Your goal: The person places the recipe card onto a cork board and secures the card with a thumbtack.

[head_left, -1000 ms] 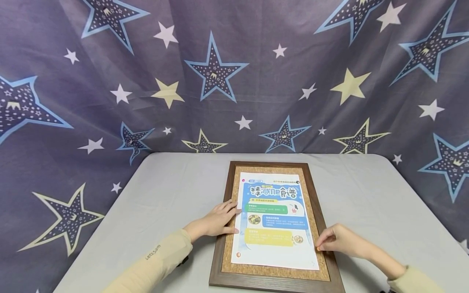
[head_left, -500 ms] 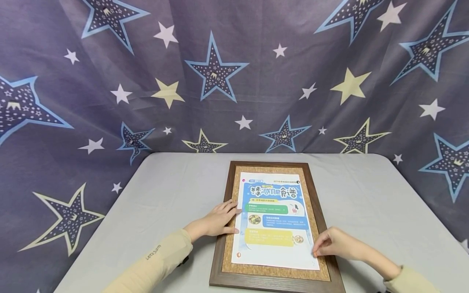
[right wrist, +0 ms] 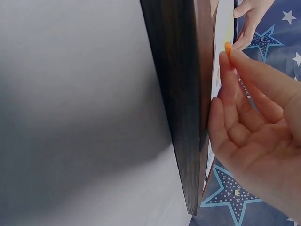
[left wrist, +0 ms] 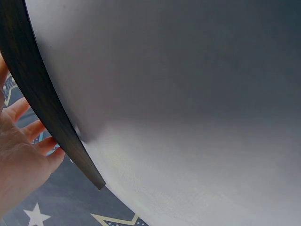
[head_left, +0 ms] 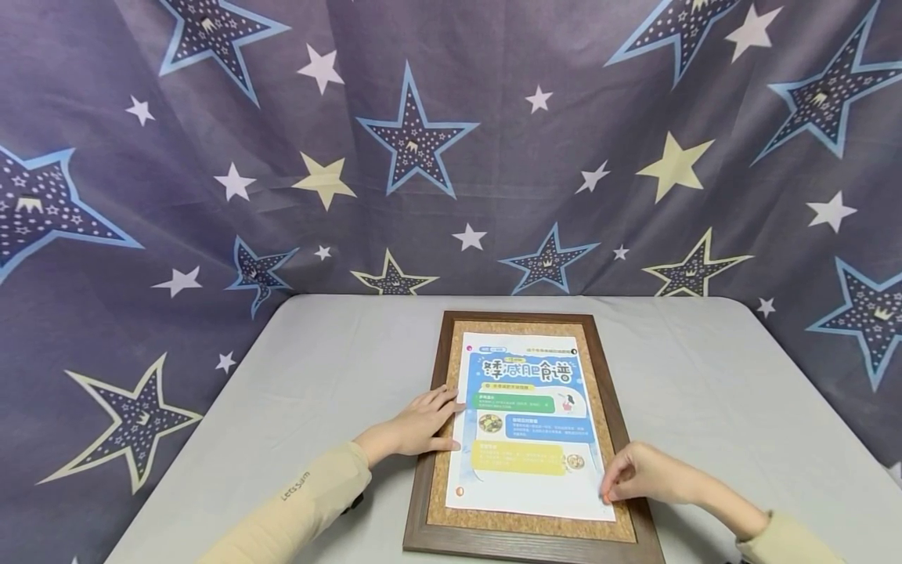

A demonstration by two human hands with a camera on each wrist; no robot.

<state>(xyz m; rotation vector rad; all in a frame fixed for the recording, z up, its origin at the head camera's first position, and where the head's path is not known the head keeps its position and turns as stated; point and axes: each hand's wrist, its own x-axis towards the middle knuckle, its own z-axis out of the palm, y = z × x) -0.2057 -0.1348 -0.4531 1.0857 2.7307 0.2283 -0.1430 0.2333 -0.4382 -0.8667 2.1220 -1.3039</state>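
A printed paper sheet (head_left: 528, 495) with coloured boxes lies on a cork board (head_left: 535, 529) in a dark wood frame (head_left: 423, 501). My left hand (head_left: 421, 424) rests across the frame's left side, its extended fingertips on the sheet's left edge. Near the sheet's lower right corner, my right hand (head_left: 647, 473) pinches an orange pushpin (right wrist: 228, 47) between thumb and forefinger. The pin's tip cannot be made out. Other pins sit in the remaining corners: a pink pin (head_left: 469, 348), a black pin (head_left: 574, 352) and an orange-red pin (head_left: 460, 492).
The board lies flat on a table with a light grey cover (head_left: 338, 352). Behind and beside the table hangs a dark curtain (head_left: 493, 157) printed with stars.
My right hand has shifted slightly left and down, bringing the pushpin from the sheet's right edge to near its lower right corner. My left hand has stayed in place.
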